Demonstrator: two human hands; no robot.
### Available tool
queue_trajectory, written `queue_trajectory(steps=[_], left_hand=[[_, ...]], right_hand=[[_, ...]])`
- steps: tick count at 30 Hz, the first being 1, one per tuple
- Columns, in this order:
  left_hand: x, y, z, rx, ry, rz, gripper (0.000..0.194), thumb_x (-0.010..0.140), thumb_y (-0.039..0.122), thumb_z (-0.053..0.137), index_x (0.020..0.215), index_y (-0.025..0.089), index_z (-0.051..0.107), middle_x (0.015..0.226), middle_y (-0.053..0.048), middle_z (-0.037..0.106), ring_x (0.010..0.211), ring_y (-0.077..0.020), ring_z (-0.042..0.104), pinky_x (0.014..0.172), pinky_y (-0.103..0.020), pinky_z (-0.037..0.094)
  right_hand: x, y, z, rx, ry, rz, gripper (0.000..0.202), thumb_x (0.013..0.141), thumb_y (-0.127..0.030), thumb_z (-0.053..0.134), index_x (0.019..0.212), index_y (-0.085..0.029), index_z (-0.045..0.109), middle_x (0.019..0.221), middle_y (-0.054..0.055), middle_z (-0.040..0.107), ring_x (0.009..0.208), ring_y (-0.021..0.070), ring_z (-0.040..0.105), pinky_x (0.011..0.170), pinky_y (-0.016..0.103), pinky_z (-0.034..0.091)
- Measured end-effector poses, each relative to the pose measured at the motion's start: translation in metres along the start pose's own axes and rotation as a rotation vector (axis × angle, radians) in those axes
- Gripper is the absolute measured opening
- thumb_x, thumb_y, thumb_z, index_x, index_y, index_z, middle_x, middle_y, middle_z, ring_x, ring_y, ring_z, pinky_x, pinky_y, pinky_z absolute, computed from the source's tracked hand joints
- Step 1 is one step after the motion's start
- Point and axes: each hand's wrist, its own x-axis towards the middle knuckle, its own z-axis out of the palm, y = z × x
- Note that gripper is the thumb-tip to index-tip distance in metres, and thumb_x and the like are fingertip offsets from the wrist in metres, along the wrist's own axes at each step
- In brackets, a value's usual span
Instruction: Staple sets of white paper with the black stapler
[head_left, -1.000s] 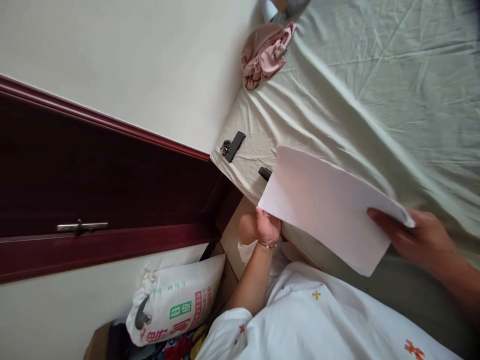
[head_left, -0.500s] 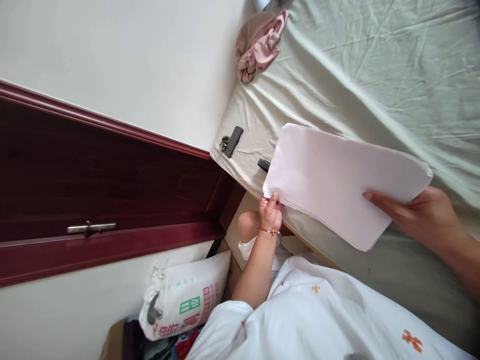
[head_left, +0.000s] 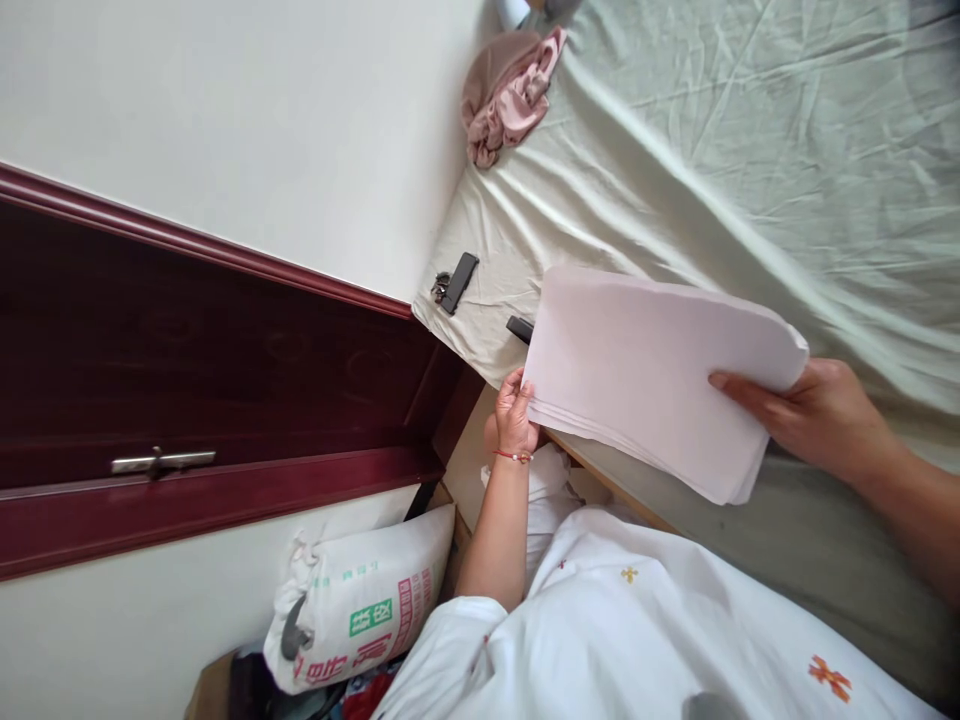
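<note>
A stack of white paper sheets (head_left: 645, 370) is held up between my two hands over the edge of the bed. My left hand (head_left: 516, 415) pinches the stack's lower left corner, thumb on top. At the right end my right hand (head_left: 817, 415) grips the sheets, its thumb lying across the top face and the other fingers hidden underneath. Along the lower edge the sheets are slightly fanned apart, and the right end curves.
The bed with a pale green sheet (head_left: 720, 130) bears a black case (head_left: 460, 283) with keys (head_left: 439, 288), a dark object (head_left: 519, 328) partly under the paper, and pink cloth (head_left: 506, 105). A printed white sack (head_left: 367, 600) stands lower left, near a dark red door (head_left: 187, 350).
The right end of the stack has moved left with my right hand. My left hand has shifted slightly left, and the sheets along the lower edge are more fanned.
</note>
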Motion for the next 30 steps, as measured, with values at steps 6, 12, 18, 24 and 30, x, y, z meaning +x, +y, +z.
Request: queue_trajectory(steps=[6,12,18,24,30], left_hand=[[0.003,-0.003,0.011,-0.067,0.002,-0.056,0.042,0.062,0.039,0.090,0.087,0.019,0.063,0.087,0.000,0.074,0.079,-0.0125,0.069,0.083,-0.027,0.054],[0.001,-0.003,0.018,-0.174,0.037,-0.071,0.039,0.067,0.040,0.087,0.092,0.018,0.065,0.092,-0.002,0.075,0.085,-0.0142,0.070,0.088,-0.030,0.053],[0.006,-0.006,0.006,-0.272,0.071,-0.092,0.038,0.056,0.026,0.091,0.084,0.019,0.067,0.080,0.002,0.072,0.079,-0.0120,0.068,0.085,-0.026,0.051],[0.007,-0.011,0.007,-0.297,0.107,-0.069,0.033,0.063,0.034,0.090,0.082,0.021,0.066,0.083,0.001,0.072,0.083,-0.0127,0.068,0.083,-0.026,0.053],[0.005,-0.006,0.006,-0.284,0.066,-0.045,0.032,0.067,0.039,0.088,0.084,0.020,0.068,0.079,0.001,0.066,0.068,-0.0085,0.061,0.063,-0.021,0.049]], right_hand=[[-0.003,-0.012,-0.003,0.060,0.000,0.009,0.048,0.073,-0.061,0.063,0.062,-0.014,0.071,0.062,0.006,0.066,0.057,0.0159,0.056,0.048,0.026,0.043],[-0.002,-0.002,0.000,0.063,0.077,0.029,0.050,0.069,-0.064,0.063,0.062,-0.015,0.073,0.061,0.006,0.066,0.057,0.0185,0.057,0.048,0.029,0.044],[0.001,0.004,0.001,0.075,0.117,0.053,0.051,0.068,-0.066,0.065,0.064,-0.016,0.072,0.063,0.006,0.067,0.061,0.0212,0.060,0.052,0.032,0.048],[0.000,0.007,0.001,0.046,0.111,0.056,0.052,0.070,-0.067,0.063,0.065,-0.016,0.071,0.062,0.006,0.064,0.061,0.0212,0.059,0.055,0.034,0.050],[-0.002,0.004,0.001,0.085,0.159,0.092,0.049,0.069,-0.065,0.066,0.066,-0.016,0.071,0.066,0.007,0.069,0.063,0.0225,0.061,0.055,0.033,0.049]])
